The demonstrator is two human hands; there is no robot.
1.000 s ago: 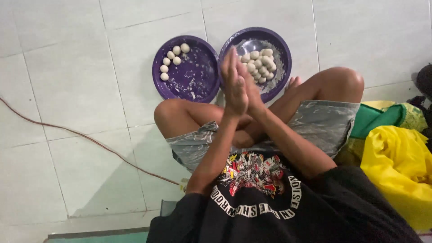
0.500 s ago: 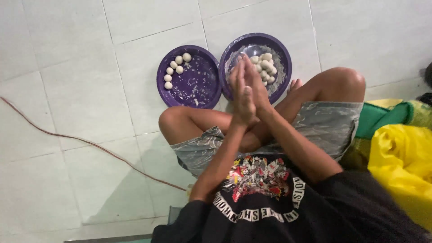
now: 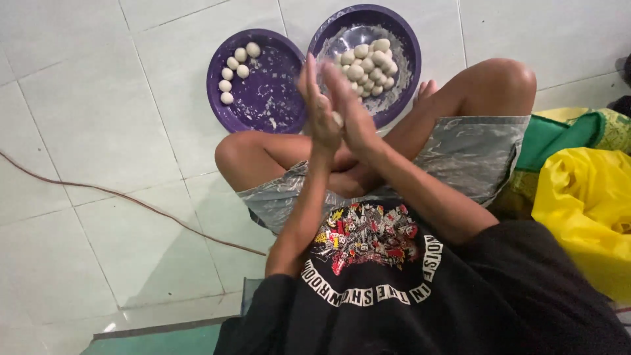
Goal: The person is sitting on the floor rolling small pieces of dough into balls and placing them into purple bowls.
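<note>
I sit cross-legged on a tiled floor. My left hand point(image 3: 318, 108) and my right hand point(image 3: 351, 108) are pressed palm to palm, upright, with a pale dough ball point(image 3: 337, 119) between them. Beyond the hands stands a purple bowl point(image 3: 406, 33) dusted with flour and holding several pale dough balls point(image 3: 369, 64). To its left a purple plate point(image 3: 276, 92) carries several balls point(image 3: 234, 72) in a curved row along its far left rim. Both dishes lie just past my knees.
A thin brown cable point(image 3: 131, 200) runs across the white floor tiles at left. Yellow plastic point(image 3: 588, 204) and green cloth point(image 3: 565, 135) lie bunched at my right side. A green edge point(image 3: 158, 342) shows at the bottom.
The view has shifted a little. My palms stay pressed together and have slid against each other over the dough ball, staying in front of the bowl.
</note>
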